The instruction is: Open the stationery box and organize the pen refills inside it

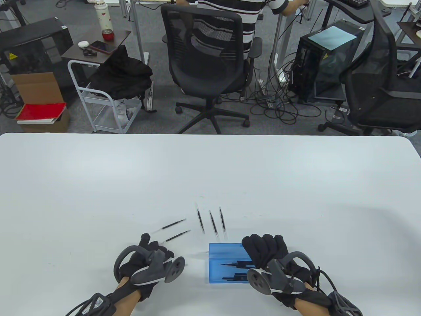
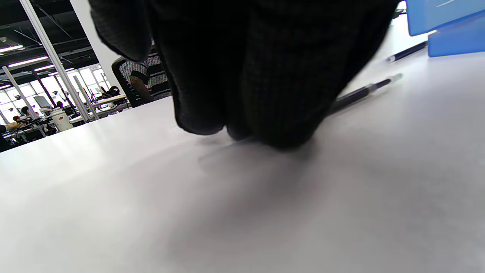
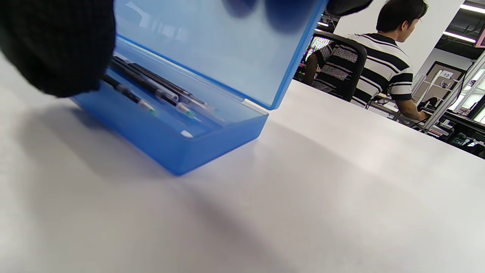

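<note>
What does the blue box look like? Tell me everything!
The blue box is see-through plastic, long and shallow, resting on the white table near the front edge. Its hinged lid stands open, raised over the tray. Several pen refills lie lengthwise inside. The right hand holds it at its right end, fingers on the lid. More refills lie loose on the table beside it.

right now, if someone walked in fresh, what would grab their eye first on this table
The open blue stationery box near the table's front edge, with several pen refills already inside, stands out first; the right hand grips its raised lid. Next, five loose pen refills lie scattered on the white table just beyond it, with the left hand resting beside the nearest pair.
</note>
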### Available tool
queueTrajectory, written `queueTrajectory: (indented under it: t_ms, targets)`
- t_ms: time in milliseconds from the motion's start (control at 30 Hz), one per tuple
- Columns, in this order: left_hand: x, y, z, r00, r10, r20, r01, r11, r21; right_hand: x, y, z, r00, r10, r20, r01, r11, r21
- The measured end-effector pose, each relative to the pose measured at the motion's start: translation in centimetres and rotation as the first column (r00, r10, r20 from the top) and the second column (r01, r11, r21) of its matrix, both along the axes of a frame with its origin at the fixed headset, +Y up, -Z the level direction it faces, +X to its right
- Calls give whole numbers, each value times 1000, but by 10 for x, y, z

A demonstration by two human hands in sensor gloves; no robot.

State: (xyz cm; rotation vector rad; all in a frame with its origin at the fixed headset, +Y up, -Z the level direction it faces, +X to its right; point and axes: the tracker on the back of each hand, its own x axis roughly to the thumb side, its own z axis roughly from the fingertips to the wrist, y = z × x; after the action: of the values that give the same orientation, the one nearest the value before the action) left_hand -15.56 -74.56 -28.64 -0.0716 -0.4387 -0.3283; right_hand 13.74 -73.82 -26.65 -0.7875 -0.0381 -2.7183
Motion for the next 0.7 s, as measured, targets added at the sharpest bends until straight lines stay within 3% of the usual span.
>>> queueTrajectory:
  t_ms: [700]
  targets:
    - [-7, -2, 8, 998, 59, 39, -58, 998, -12, 0, 0, -1, 1000, -6, -1, 6, 1000, -10]
